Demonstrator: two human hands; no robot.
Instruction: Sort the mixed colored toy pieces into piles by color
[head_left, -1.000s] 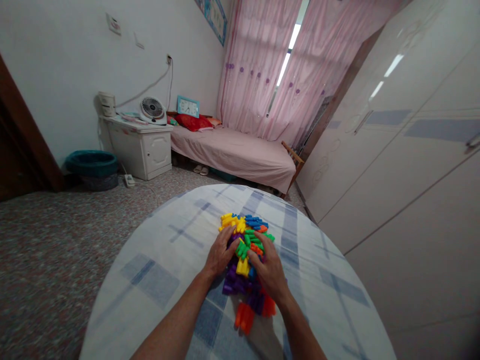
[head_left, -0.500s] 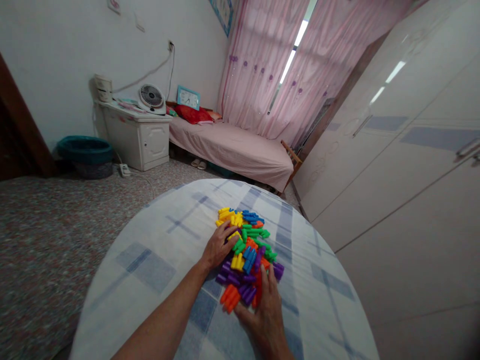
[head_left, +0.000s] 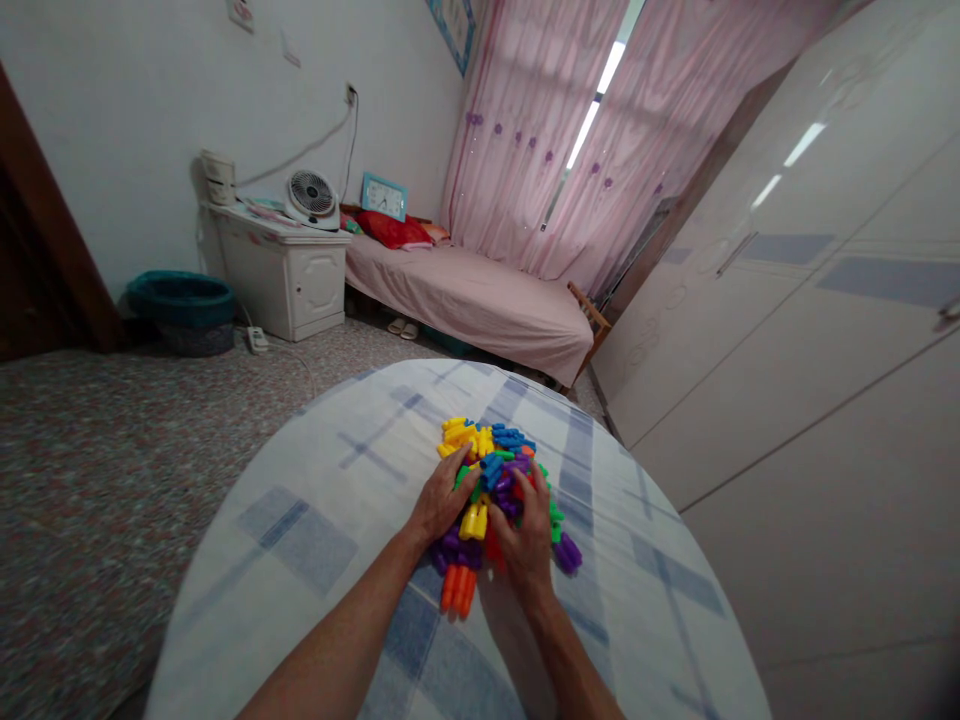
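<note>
A heap of colourful plastic building blocks, shaped like joined tubes, lies on the table. My left hand [head_left: 441, 497] rests against the heap's left side, thumb and fingers apart, touching green and yellow pieces. My right hand [head_left: 527, 535] curves around several purple blocks [head_left: 508, 495] on the right side, its thumb and fingertips on either side of them. A blue block [head_left: 491, 470] sits on top between the hands. Yellow blocks [head_left: 459, 437] and more blue ones [head_left: 514, 439] form the far edge. An orange block [head_left: 458, 590] lies nearest me; a purple block [head_left: 568, 553] lies at the right.
A checked cloth covers the round table [head_left: 300, 600]. Beyond it stand a bed [head_left: 480, 290], a white cabinet [head_left: 316, 285] with a fan [head_left: 311, 195], and a lined bin [head_left: 184, 300]. A tall wardrobe [head_left: 787, 400] runs along the right.
My right hand has moved away from me, up onto the heap, shifting purple and blue blocks with it. The nearest orange block has turned. My left hand stays against the heap.
</note>
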